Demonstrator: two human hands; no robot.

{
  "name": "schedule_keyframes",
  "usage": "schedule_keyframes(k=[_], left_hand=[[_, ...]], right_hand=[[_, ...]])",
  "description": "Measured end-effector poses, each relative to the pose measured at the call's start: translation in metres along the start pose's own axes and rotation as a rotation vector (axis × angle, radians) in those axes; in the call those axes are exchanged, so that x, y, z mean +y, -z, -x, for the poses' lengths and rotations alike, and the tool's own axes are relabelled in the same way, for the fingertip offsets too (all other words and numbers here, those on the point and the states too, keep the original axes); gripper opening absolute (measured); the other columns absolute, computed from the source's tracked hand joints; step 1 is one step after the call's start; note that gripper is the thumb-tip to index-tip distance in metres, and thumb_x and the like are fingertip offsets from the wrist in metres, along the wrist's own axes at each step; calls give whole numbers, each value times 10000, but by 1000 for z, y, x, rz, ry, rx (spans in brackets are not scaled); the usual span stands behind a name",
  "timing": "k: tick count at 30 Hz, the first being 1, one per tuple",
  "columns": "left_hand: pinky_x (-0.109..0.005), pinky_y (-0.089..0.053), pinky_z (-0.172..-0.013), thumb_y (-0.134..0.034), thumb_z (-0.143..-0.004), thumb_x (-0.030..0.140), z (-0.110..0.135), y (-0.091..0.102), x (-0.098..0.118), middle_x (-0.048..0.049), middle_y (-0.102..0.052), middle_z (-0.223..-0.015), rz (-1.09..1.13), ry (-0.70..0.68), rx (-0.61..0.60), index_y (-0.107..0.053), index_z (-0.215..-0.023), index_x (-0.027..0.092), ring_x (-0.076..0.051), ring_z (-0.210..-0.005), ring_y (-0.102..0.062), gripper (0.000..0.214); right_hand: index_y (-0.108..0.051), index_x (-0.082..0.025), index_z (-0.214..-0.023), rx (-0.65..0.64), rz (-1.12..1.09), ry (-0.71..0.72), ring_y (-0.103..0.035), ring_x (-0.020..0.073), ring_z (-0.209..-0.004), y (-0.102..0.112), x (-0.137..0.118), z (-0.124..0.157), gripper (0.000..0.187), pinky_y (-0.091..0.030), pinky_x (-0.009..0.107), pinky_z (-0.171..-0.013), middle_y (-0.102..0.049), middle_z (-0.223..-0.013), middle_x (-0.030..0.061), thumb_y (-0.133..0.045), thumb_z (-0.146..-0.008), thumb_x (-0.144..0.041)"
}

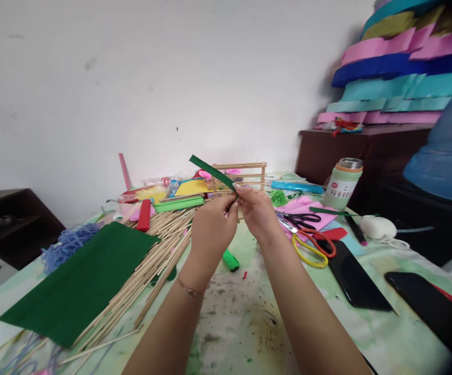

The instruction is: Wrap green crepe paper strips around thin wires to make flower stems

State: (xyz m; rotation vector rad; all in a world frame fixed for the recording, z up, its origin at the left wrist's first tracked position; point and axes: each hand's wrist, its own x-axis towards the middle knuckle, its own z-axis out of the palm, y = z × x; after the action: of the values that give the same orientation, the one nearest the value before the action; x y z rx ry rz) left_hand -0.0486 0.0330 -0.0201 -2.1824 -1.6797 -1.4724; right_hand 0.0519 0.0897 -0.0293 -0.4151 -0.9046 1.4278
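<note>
Both my hands are raised over the middle of the table, fingers pinched together. My left hand (212, 224) and my right hand (255, 208) meet at the lower end of a narrow dark green paper strip (210, 171), which sticks up and to the left from my fingertips. A thin stick seems to run between my fingers, mostly hidden. A bracelet sits on my left wrist. Under my hands lies a small bright green object (230, 260) on the stained table (241, 317).
A green paper sheet (81, 281) lies left over a heap of wooden sticks (153, 260). Scissors (308, 245), two black phones (353, 281), a bottle (342, 183) and a white lump (378, 227) sit right. A wooden frame (245, 174) stands behind. Crepe paper rolls (401, 67) are stacked on a dark cabinet.
</note>
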Motion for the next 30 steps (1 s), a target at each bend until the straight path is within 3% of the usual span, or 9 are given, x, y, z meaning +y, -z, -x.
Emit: schedule_keyframes(k=[4, 8, 14, 16, 19, 21, 23, 26, 30], left_hand=[[-272, -518, -621, -635, -800, 435, -9, 9, -7, -78, -741, -761, 663, 236, -266, -739, -857, 133, -164, -633, -653, 324], [-248, -490, -569, -708, -725, 339, -11, 11, -8, -34, -694, -615, 775, 296, -298, -755, -773, 143, -121, -531, -589, 207], [-268, -498, -606, -619, -808, 303, -7, 5, -9, -32, -732, -684, 428, 192, -145, -770, -839, 172, -169, -609, -657, 202], [-292, -487, -634, -564, -853, 282, -4, 2, -8, -60, -752, -760, 156, 58, -25, -766, -928, 180, -197, -668, -677, 239], [-345, -458, -709, -485, -888, 199, -1, -1, -8, -124, -751, -803, -312, -225, 163, -752, -976, 142, -242, -762, -686, 287], [-370, -448, -739, -454, -895, 163, 0, -1, -8, -138, -750, -823, -446, -356, 196, -743, -982, 119, -259, -797, -687, 305], [-390, -451, -778, -449, -903, 161, -2, 1, -8, -128, -753, -868, -441, -380, 168, -738, -989, 124, -271, -850, -683, 304], [-407, -469, -835, -503, -889, 192, -6, 11, -9, -107, -751, -959, -215, -222, 31, -731, -1018, 154, -274, -921, -672, 265], [-351, -532, -775, -581, -855, 307, -9, 24, -11, -89, -749, -950, 456, 148, -292, -726, -1022, 164, -215, -829, -689, 262]], right_hand=[[-651, -192, -585, -136, 20, -89, -500, 111, -516, 7, -13, 4, 189, -406, 283, -531, -609, -560, -25, -806, -536, -288], [-633, -202, -593, -335, 50, -163, -433, 98, -433, 11, -18, 7, 216, -380, 282, -458, -575, -513, -44, -805, -590, -332], [-689, -186, -578, -74, 198, 65, -547, 107, -604, 4, -9, 6, 170, -409, 253, -526, -694, -753, 15, -815, -593, -297], [-693, -187, -574, 2, 223, 145, -568, 124, -653, -2, -4, 6, 161, -438, 270, -572, -706, -806, 26, -819, -582, -287], [-689, -191, -599, 118, 156, 183, -556, 130, -638, -11, 4, 7, 156, -454, 293, -635, -661, -663, 1, -805, -590, -296], [-662, -194, -584, 173, 57, 160, -546, 128, -630, -16, 9, 8, 171, -456, 296, -662, -626, -608, -16, -796, -585, -301], [-650, -196, -577, 187, -16, 144, -550, 131, -650, -19, 12, 7, 178, -459, 296, -689, -622, -611, -18, -796, -566, -297], [-680, -199, -615, 142, -47, 137, -564, 138, -701, -17, 10, 7, 165, -455, 287, -690, -659, -691, -4, -800, -556, -295], [-683, -207, -607, 3, -15, 49, -546, 129, -653, -10, 0, 8, 162, -414, 278, -593, -669, -719, -4, -807, -575, -307]])
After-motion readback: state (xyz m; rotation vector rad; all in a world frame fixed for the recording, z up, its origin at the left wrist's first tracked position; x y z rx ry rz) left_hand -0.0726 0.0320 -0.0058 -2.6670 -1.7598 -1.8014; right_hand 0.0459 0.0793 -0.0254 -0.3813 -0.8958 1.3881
